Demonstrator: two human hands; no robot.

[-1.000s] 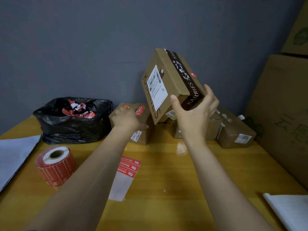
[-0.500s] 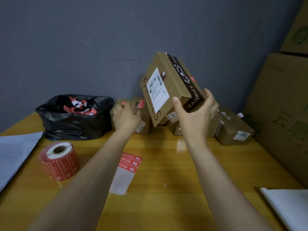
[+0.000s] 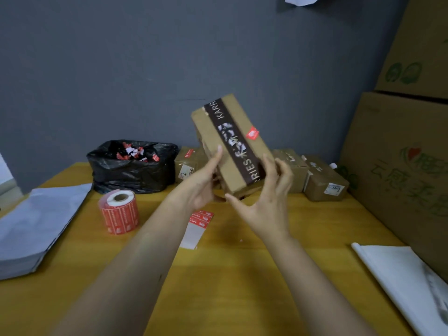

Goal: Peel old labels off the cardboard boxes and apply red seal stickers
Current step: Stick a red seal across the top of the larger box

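Yellow table [image 3: 230, 287]: sticker roll [image 3: 120, 212], black bag [image 3: 131, 170]

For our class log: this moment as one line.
left hand: holds box | right hand: holds box | box: aloft, tilted | red sticker: on box

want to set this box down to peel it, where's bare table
Bare table lies right of the sticker strip, between the small boxes behind and the white sheet nearer you. Another patch lies nearer you than the sticker roll, beside the grey paper stack. Crowded along the wall: black bag, small boxes.
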